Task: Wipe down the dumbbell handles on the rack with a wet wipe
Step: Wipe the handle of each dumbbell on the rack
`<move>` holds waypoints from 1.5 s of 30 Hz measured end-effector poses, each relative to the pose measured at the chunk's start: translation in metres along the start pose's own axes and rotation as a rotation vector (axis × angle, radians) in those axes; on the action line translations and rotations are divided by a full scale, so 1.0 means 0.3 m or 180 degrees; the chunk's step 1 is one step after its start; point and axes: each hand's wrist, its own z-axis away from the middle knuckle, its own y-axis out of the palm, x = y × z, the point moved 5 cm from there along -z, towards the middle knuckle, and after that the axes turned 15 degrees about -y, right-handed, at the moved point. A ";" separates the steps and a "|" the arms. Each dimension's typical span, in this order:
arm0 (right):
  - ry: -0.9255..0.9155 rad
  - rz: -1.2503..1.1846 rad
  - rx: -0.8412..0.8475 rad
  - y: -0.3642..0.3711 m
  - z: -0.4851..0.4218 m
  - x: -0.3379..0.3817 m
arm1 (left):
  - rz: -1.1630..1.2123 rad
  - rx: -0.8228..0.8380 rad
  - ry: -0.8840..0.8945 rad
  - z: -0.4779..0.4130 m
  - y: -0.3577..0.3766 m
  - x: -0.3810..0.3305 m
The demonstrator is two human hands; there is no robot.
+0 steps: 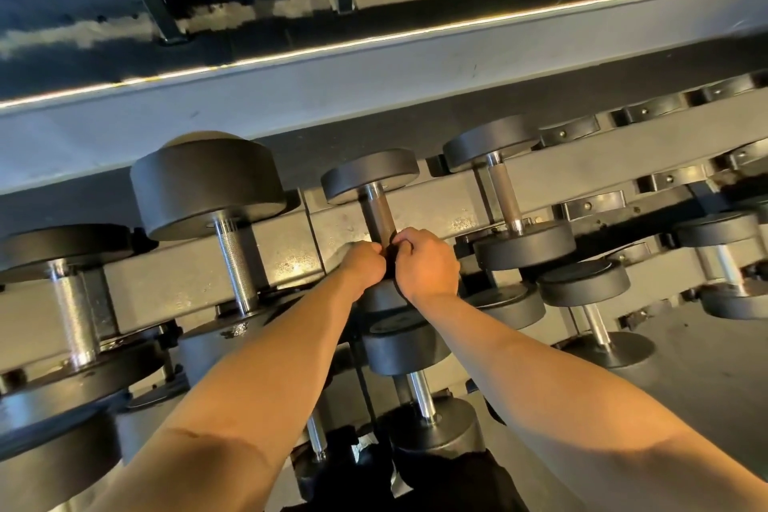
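From the head view, both hands meet at the near end of one dumbbell's handle (376, 208). The left hand (365, 264) and right hand (428, 262) are knuckle to knuckle, fingers curled in tight and pinching a dark fold between them. I take this to be the wipe (390, 256), though too little of it shows to be sure. It sits bunched on the handle, just above the near head (380, 297), which the wrists partly cover. The main risk, as I judge it, is that the wipe stays wadded in one spot, so the stroke cleans only a band of the grip surface. The rough knurling could also snag and tear it. A hard twist might roll the dumbbell in its cradle. Beyond the grip the handle runs bare up to the far head (370, 175), a plain stop for any push away from the body. Pulling back, the knuckles meet the near head almost at once. On the right hand's side, the neighbouring dumbbell (523, 243) has its near head just beside the fingers, so room there is tight. On the left hand's side there is more space, across the rack beam (286, 249) to the large dumbbell (208, 187). Below the wrists, a lower-tier dumbbell (407, 345) lies under the forearms.
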 end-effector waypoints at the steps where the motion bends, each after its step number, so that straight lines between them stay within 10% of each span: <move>1: -0.0026 0.0008 0.0030 0.000 0.001 0.002 | 0.0036 -0.0005 -0.0017 0.009 -0.003 0.006; 10: -0.0128 -0.0163 0.0227 -0.005 0.006 -0.003 | -0.0001 -0.0585 0.0032 0.112 -0.041 0.064; 16: -0.1025 0.0147 0.0489 -0.005 0.057 0.049 | 0.1243 -0.0710 0.0358 0.260 -0.019 0.153; 23: -0.1409 -0.0966 0.0628 0.010 0.156 0.131 | 0.1685 -0.0917 0.0777 0.396 -0.002 0.202; 37: -0.1283 -0.1661 0.0378 0.094 0.255 0.363 | 0.0750 -0.2918 0.1343 0.545 -0.299 0.526; 45: -0.0895 -0.1314 0.0355 0.253 0.335 0.462 | 0.0717 -0.1850 0.1330 0.400 -0.398 0.751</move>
